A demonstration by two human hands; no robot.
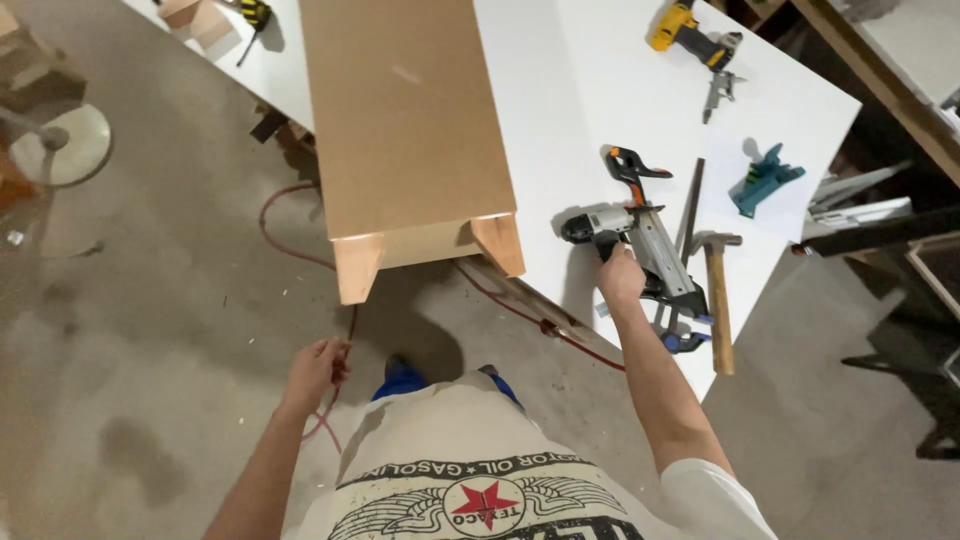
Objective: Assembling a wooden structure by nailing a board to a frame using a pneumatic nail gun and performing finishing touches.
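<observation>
A: What do I have on the left?

B: My left hand (pixel 315 368) is curled around the red air hose (pixel 300 255), out over the concrete floor (pixel 150 330), off the bench (pixel 600 130). Next comes the brown wooden box (pixel 410 130), overhanging the bench's near edge.

A: And the right?

B: My right hand (pixel 620 275) is closed on the grip of the grey nail gun (pixel 640 245), resting near the bench's near edge. Just beyond it lie an orange-handled clamp (pixel 632 168) and a hammer (pixel 718 300); a yellow drill (pixel 690 35) sits towards the far edge.
</observation>
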